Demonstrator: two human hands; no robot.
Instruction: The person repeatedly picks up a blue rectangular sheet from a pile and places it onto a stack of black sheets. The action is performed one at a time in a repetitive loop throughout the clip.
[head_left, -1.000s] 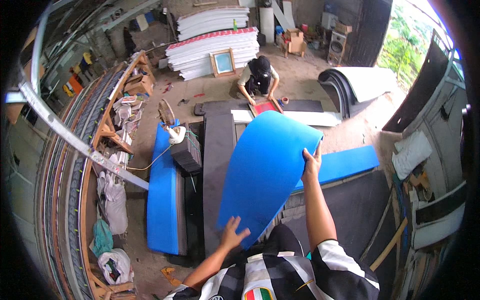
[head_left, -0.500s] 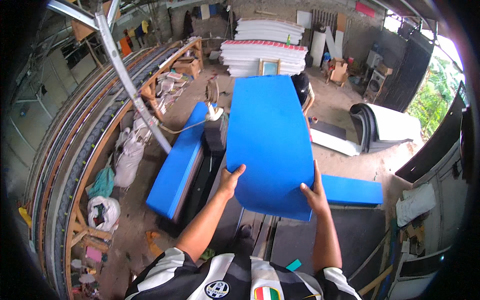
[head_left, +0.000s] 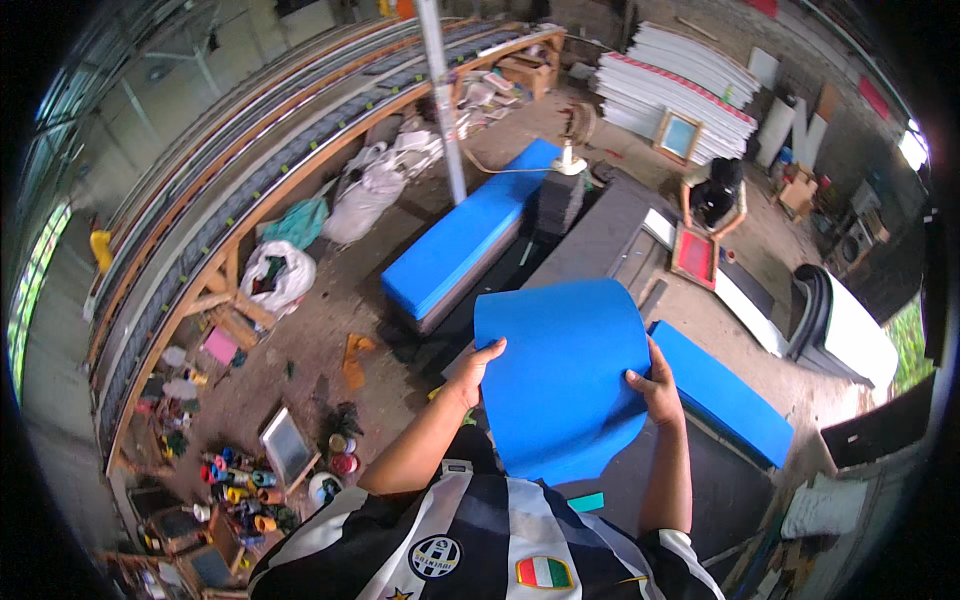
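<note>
Between my hands a blue foam sheet (head_left: 560,375) is held up in front of my chest, bowed so its far edge curves. My left hand (head_left: 475,372) grips its left edge, thumb on the upper face. The right edge is in my right hand (head_left: 660,386), thumb also on top, with the other fingers mostly hidden behind the sheet. A long stack of blue foam sheets (head_left: 470,235) lies beyond my left hand. Just right of my right hand is another blue stack (head_left: 725,395) on the dark table (head_left: 715,490).
A co-worker (head_left: 714,190) bends over a red screen in a wooden frame (head_left: 694,255). A metal post (head_left: 441,110) rises beyond the left stack. Along the left runs a long wooden rack (head_left: 240,215); paint containers (head_left: 240,475) crowd the floor below. White sheets (head_left: 675,85) are piled far back.
My view has swung left and down. The blue sheet has come down closer to me and bows more, still in both hands. The co-worker and the red screen now show more fully.
</note>
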